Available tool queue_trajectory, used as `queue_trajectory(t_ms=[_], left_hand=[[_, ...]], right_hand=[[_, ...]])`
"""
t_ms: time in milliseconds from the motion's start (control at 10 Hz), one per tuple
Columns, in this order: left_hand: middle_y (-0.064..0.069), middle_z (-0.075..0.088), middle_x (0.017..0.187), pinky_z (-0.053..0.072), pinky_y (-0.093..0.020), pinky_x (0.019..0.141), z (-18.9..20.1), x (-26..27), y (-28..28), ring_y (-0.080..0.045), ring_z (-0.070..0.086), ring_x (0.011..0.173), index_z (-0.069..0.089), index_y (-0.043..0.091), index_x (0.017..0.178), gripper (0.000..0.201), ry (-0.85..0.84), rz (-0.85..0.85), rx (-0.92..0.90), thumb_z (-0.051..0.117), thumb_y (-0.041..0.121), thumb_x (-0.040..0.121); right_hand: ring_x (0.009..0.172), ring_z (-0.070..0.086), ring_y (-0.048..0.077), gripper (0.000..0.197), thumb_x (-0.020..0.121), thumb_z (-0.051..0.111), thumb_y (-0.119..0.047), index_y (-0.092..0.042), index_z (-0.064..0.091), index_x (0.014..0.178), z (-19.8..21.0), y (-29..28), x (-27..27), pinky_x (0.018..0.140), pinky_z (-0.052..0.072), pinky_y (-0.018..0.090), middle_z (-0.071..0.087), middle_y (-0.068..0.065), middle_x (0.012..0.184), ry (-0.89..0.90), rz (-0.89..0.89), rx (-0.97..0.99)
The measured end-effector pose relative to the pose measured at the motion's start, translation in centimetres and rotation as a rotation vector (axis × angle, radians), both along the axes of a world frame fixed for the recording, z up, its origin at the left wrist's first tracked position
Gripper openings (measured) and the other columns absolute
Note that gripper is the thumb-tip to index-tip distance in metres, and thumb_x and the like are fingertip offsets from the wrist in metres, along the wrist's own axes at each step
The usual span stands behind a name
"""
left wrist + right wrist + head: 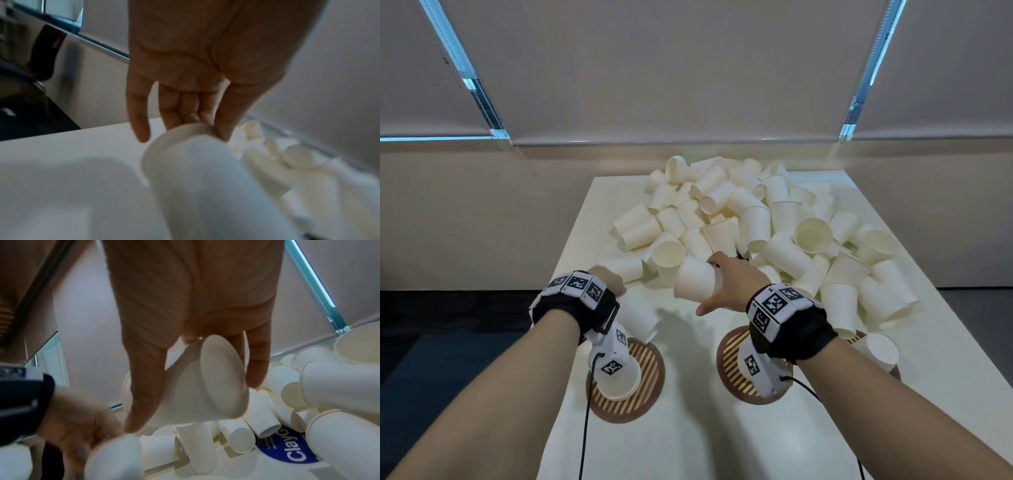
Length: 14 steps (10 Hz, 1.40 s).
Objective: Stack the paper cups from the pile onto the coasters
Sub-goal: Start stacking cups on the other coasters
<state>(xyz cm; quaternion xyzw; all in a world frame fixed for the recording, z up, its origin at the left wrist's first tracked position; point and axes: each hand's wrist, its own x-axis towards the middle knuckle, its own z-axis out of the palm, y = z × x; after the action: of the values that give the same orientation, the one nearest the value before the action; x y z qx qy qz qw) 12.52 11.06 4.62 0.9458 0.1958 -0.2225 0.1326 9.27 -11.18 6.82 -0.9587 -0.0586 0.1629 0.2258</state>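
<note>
A large pile of white paper cups [756,219] covers the far half of the white table [688,428]. Near me lie round slatted coasters: the left coaster [652,359] bears one upright cup [621,385], the middle coaster [731,359] is bare where it shows. My right hand [709,286] grips a cup [695,282] on its side at the pile's near edge, thumb and fingers around the wall [185,394]. My left hand [611,279] pinches the base of another cup [185,162], which hangs above the left coaster [638,320].
A third coaster [858,340] at the right is mostly hidden under pile cups, with one cup [881,353] on it. A blue round sticker [296,449] shows on the table under the pile. The table's left edge drops to dark floor [448,325]. Wall and blinds stand behind.
</note>
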Motion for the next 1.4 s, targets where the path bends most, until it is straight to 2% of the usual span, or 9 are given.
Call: queue_trajectory(t_ms=[200,300,600,700,800,900,1100,1200,1400], left_hand=[[-0.02,0.059,0.089,0.053,-0.05,0.089,2.7,0.4,0.8,-0.029,0.057,0.084,0.059,-0.003,0.083,0.006,-0.302,0.36,-0.649,0.058,0.003,0.085],[-0.018,0.059,0.087,0.055,-0.042,0.074,3.7,-0.9,-0.6,-0.028,0.057,0.08,0.063,-0.006,0.096,0.015,-0.334,0.337,-0.776,0.055,0.002,0.086],[-0.012,0.066,0.088,0.055,-0.036,0.082,4.5,-3.0,0.5,-0.029,0.066,0.085,0.059,0.002,0.1,0.06,-0.216,0.261,-0.621,0.038,0.058,0.093],[-0.006,0.063,0.074,0.048,-0.022,0.059,3.8,-4.2,2.1,-0.018,0.06,0.068,0.054,0.013,0.073,0.028,-0.075,0.196,-0.496,0.051,0.027,0.096],[-0.007,0.05,0.099,0.042,-0.024,0.063,3.6,-5.5,2.9,-0.019,0.047,0.091,0.059,0.016,0.088,0.015,0.044,0.126,-0.305,0.048,0.015,0.097],[-0.005,0.055,0.091,0.034,-0.011,0.056,3.6,-5.8,3.3,-0.015,0.047,0.087,0.062,0.002,0.098,0.01,0.23,-0.05,-0.053,0.057,0.007,0.091],[-0.018,0.063,0.111,0.044,-0.014,0.051,-0.8,-5.8,4.9,-0.023,0.062,0.081,0.061,0.001,0.11,0.019,0.212,0.027,-0.241,0.054,0.005,0.093],[-0.014,0.067,0.066,0.05,-0.02,0.041,-1.4,-6.9,4.3,-0.021,0.063,0.046,0.062,0.0,0.078,0.014,0.201,0.259,-0.483,0.06,0.008,0.089],[-0.016,0.069,0.085,0.059,-0.037,0.069,-2.7,-5.1,2.7,-0.03,0.068,0.069,0.067,0.002,0.091,0.034,0.106,0.43,-0.741,0.065,0.035,0.086]], right_hand=[[0.088,0.055,0.023,0.078,0.061,0.082,-0.042,-0.015,0.037,0.117,1.1,1.5,-0.5,0.072,0.049,0.035,0.061,0.004,0.11,-0.051,0.039,-0.084],[0.085,0.052,0.021,0.073,0.06,0.08,-0.049,-0.02,0.041,0.115,1.9,3.1,-1.0,0.069,0.044,0.031,0.06,0.001,0.108,-0.139,0.078,-0.007],[0.09,0.052,0.022,0.069,0.061,0.08,-0.032,-0.012,0.037,0.11,2.3,7.8,-3.6,0.076,0.049,0.037,0.039,0.001,0.109,-0.344,0.098,0.381],[0.097,0.051,0.02,0.067,0.065,0.078,-0.033,-0.015,0.041,0.118,2.2,9.0,-4.2,0.084,0.048,0.036,0.043,0.001,0.114,-0.3,0.235,0.399],[0.103,0.052,0.021,0.068,0.068,0.077,-0.037,-0.017,0.045,0.124,1.7,10.2,-4.9,0.087,0.047,0.038,0.044,0.001,0.117,-0.22,0.352,0.354],[0.104,0.053,0.023,0.069,0.068,0.077,-0.039,-0.017,0.047,0.125,1.0,11.6,-5.1,0.088,0.048,0.037,0.043,0.002,0.118,-0.163,0.39,0.289],[0.102,0.056,0.03,0.066,0.07,0.078,-0.032,-0.015,0.046,0.126,-1.1,13.6,-5.2,0.081,0.047,0.037,0.041,0.007,0.122,-0.115,0.469,0.051],[0.104,0.056,0.032,0.063,0.074,0.075,-0.027,-0.014,0.046,0.128,-2.6,13.5,-4.5,0.079,0.046,0.038,0.04,0.009,0.125,-0.107,0.485,-0.032],[0.115,0.048,0.032,0.062,0.08,0.068,-0.02,-0.017,0.039,0.135,-4.7,11.7,-2.0,0.087,0.047,0.039,0.036,0.01,0.13,-0.074,0.37,-0.077]])
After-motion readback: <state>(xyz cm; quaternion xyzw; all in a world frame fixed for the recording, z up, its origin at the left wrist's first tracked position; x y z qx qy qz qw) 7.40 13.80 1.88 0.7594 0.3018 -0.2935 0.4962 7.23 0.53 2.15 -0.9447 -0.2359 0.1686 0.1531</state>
